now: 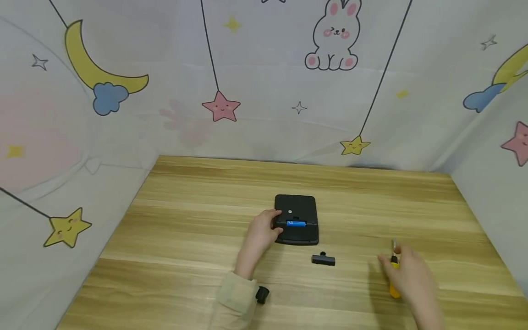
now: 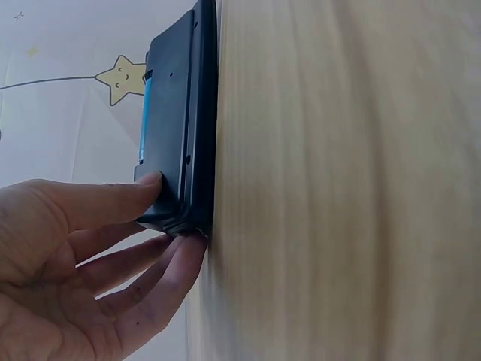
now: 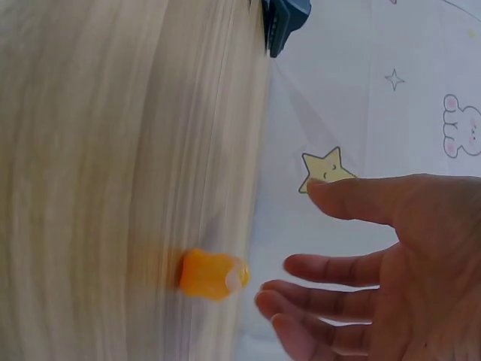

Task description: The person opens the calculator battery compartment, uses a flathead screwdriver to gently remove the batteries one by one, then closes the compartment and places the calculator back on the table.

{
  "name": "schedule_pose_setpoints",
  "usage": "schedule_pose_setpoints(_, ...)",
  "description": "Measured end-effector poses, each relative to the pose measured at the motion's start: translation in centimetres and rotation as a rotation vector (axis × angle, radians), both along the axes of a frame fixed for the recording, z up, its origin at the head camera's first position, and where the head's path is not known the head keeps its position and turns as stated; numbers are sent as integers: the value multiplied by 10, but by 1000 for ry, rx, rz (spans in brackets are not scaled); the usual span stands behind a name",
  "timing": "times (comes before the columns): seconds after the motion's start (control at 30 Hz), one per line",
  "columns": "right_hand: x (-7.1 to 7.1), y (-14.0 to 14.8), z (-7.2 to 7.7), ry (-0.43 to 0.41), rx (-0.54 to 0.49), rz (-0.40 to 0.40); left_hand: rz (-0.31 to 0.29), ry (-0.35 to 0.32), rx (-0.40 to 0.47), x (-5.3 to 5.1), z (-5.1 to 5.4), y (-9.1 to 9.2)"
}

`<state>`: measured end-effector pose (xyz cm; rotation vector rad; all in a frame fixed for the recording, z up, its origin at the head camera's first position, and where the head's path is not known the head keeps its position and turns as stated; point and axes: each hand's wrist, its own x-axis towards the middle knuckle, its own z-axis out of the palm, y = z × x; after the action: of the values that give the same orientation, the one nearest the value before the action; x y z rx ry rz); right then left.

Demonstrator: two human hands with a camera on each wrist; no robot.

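Observation:
A black calculator [image 1: 296, 204] lies face down on the wooden table, a blue battery [image 1: 296, 223] sitting in its uncovered compartment. My left hand [image 1: 264, 228] grips its left edge; in the left wrist view the thumb presses on the back and the fingers are at the side. Just in front of the calculator lies a small black battery cover [image 1: 323, 260]. My right hand [image 1: 410, 272] hovers by a screwdriver [image 1: 394, 289] with a yellow handle and metal shaft. In the right wrist view its fingers are spread, apart from the orange-looking handle [image 3: 210, 275].
The wooden table [image 1: 185, 220] stands against white cloth walls [image 1: 264, 133] printed with stars, moons and a rabbit. A black piece [image 1: 261, 294], probably the wrist camera, shows beside the left sleeve [image 1: 237, 291].

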<state>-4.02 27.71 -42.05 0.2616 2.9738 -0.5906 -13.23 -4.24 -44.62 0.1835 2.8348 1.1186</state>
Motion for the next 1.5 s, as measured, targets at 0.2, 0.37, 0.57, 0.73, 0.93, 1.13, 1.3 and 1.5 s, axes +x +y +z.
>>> schedule_pose_setpoints(0.2,-1,10,-2,-226,11,-31,-7,14,1,0,1,0)
schedule_pose_setpoints(0.37,2,12,-6,-293,8,-26,-2,16,-12,-2,0,1)
schedule_pose_setpoints(0.57,1,15,-10,-311,4,-29,-3,15,-8,-3,0,1)
schedule_pose_setpoints(0.73,-1,19,-13,-325,1,-25,-15,16,-10,-3,0,2)
schedule_pose_setpoints(0.93,-5,20,-16,-316,13,7,-7,18,-16,-4,0,2)
schedule_pose_setpoints(1.13,-8,21,-14,-239,31,18,1,11,-26,-4,1,2)
schedule_pose_setpoints(1.3,-8,13,-10,-88,-27,37,7,3,-31,-2,1,2)
schedule_pose_setpoints(1.5,-7,-6,-4,75,-77,62,7,1,-31,0,0,1)
